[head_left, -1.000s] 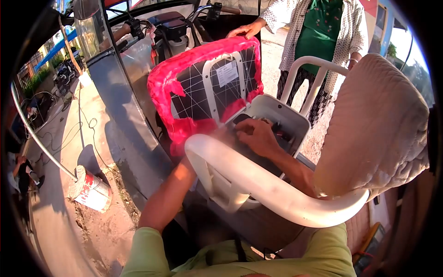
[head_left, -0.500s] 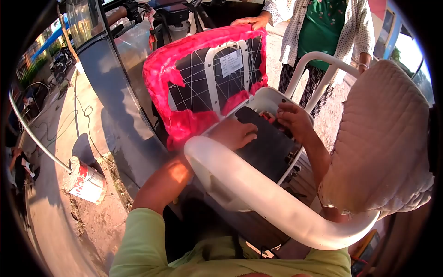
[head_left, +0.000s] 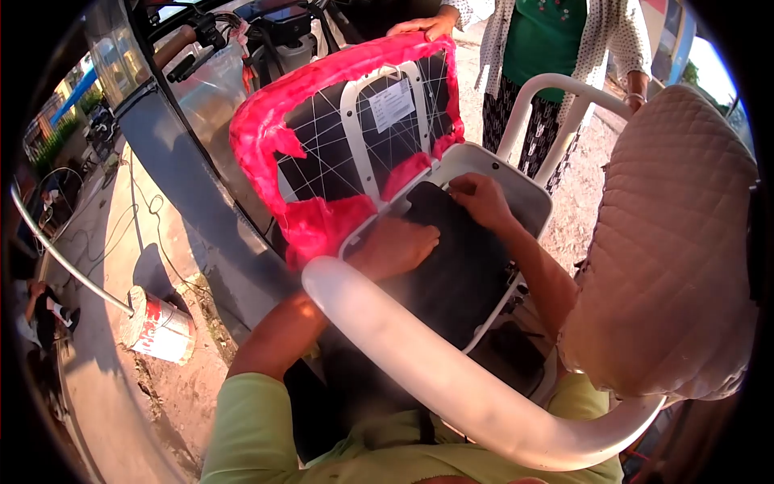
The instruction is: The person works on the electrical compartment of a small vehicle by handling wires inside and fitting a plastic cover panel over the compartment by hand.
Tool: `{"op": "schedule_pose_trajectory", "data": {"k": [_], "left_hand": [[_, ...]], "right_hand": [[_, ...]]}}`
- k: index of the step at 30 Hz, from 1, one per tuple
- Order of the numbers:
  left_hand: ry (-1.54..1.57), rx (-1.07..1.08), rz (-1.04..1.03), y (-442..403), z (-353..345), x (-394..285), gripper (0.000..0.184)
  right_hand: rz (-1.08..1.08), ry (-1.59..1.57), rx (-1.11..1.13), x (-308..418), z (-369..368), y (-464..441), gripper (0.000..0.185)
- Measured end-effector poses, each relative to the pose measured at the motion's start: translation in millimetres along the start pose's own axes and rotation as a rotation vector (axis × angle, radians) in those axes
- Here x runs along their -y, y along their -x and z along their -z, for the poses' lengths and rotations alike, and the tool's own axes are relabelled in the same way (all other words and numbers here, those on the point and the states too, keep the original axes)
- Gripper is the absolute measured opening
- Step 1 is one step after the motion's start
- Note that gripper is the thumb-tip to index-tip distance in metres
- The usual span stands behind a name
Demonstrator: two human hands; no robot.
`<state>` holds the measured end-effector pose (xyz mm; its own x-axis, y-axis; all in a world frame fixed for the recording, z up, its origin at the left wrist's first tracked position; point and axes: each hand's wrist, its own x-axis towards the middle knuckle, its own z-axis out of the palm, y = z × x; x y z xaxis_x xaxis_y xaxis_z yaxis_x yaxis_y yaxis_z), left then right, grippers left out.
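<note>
A dark flat sheet (head_left: pixel 463 270) lies across the inside of a pale seat box (head_left: pixel 528 194). Over its left part is my left hand (head_left: pixel 403 246), fingers curled in, and what they hold, if anything, is hidden. At the sheet's far edge, my right hand (head_left: pixel 481 200) has its fingers bent and pinched together on that edge. The box's hinged seat (head_left: pixel 403 129) stands tilted up behind, its underside showing white crossed cords, a paper label (head_left: pixel 392 105) and a pink plush cover (head_left: pixel 322 230) around the rim.
A thick white curved rail (head_left: pixel 451 363) passes in front of my arms. To the right is a quilted pad (head_left: pixel 673 250). Another person's hand (head_left: pixel 427 24) rests on the raised seat's top edge. At left stand a grey panel (head_left: pixel 185 169) and a paint bucket (head_left: pixel 161 331).
My right hand has moved up and left to the sheet's far edge. Red parts that showed beside the sheet are now covered. The view has shifted slightly.
</note>
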<state>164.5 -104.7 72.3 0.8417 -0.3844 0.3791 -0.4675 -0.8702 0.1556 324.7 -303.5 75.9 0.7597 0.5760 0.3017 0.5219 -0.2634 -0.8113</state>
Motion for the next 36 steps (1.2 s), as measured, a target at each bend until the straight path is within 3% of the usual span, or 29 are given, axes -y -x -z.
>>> {"op": "schedule_pose_trajectory", "data": {"k": [4, 8, 17, 22, 29, 36], "left_hand": [[0.033, -0.199, -0.086, 0, -7, 3, 0.013], [0.046, -0.149, -0.044, 1, -6, 3, 0.013], [0.077, -0.058, 0.037, 0, 1, -1, 0.015], [0.087, -0.177, -0.025, -1, 1, -2, 0.014], [0.1, -0.087, 0.054, -1, 5, -4, 0.015], [0.091, -0.149, 0.027, 0, 2, -3, 0.017]], "right_hand": [[0.029, 0.012, -0.005, -12, -6, -4, 0.022], [0.08, 0.035, -0.02, -9, -7, -2, 0.02], [0.207, 0.411, 0.004, 9, -1, -1, 0.016], [0.216, 0.346, -0.039, 7, 0, 1, 0.015], [0.272, 0.303, -0.124, 4, -3, 4, 0.022], [0.311, 0.38, -0.107, 3, -6, 4, 0.021]]}}
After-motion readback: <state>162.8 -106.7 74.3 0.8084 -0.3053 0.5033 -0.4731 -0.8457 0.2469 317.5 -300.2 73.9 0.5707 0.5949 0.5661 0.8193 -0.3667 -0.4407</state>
